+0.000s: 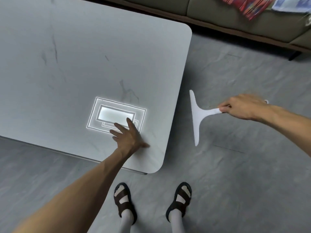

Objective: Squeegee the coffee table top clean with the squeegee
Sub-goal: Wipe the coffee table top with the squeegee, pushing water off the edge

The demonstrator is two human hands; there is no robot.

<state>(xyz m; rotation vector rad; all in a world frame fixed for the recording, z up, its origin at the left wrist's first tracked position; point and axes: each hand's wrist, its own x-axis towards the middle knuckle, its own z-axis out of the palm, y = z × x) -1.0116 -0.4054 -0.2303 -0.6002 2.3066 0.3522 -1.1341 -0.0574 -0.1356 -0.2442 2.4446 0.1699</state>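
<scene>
Beside table [101, 56], white (plastic?) T-shaped squeegee [197, 115]

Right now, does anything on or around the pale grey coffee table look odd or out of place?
Nothing stands out. The white T-shaped squeegee is held off the pale grey coffee table, beyond its end, over the floor.

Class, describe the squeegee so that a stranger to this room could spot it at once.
Find the grey coffee table, then look past its right edge, above the floor. The squeegee is held there by the right hand. It is the only white T-shaped tool around.
</scene>
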